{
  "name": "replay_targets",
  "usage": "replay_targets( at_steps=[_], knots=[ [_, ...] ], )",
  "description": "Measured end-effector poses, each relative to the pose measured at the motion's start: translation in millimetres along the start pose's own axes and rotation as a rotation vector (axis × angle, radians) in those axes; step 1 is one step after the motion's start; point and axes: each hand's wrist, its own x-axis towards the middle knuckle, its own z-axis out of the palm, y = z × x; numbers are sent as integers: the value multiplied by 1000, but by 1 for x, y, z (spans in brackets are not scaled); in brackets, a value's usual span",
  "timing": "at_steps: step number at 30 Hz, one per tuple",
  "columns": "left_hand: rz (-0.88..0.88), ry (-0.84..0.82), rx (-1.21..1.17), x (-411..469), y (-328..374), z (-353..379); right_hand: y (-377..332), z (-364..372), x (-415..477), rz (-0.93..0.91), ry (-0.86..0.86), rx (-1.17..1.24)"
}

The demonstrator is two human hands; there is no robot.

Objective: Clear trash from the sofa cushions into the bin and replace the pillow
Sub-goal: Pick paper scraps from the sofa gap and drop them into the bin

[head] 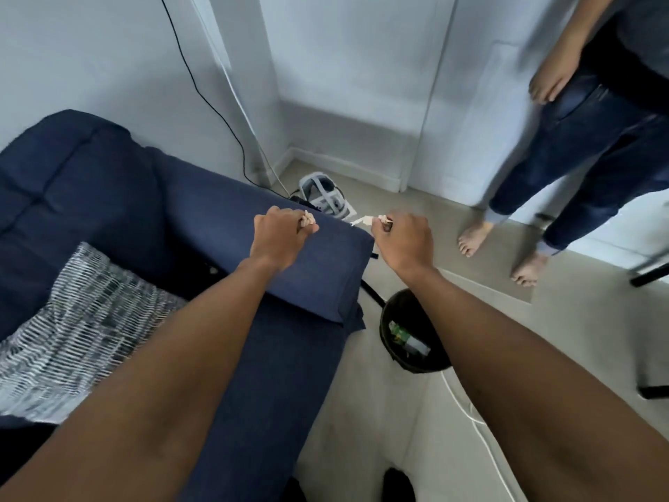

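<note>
My left hand [278, 237] is closed around a small crumpled scrap of pale paper [308, 218] above the navy sofa's armrest [325, 269]. Just past the armrest's end, my right hand [403, 240] grips another pale paper scrap [364, 221] over the floor. The black bin [392, 317] stands on the floor beside the sofa, below my right forearm, with a green and white wrapper [402, 336] inside. A grey and white patterned pillow [72, 331] lies on the sofa seat at the left.
Another person stands barefoot at the right, in jeans [586, 168]. A white headset-like device [324, 195] lies on the floor near the wall corner. A black cable [202, 92] runs down the wall, and a white cable [478, 422] crosses the floor.
</note>
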Motion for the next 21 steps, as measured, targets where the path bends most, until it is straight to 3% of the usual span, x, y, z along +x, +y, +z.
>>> replay_targets(
  at_steps=[21],
  knots=[
    [203,-309,-57,-36,127,227,252,28,-53,277,-120,-113]
  ],
)
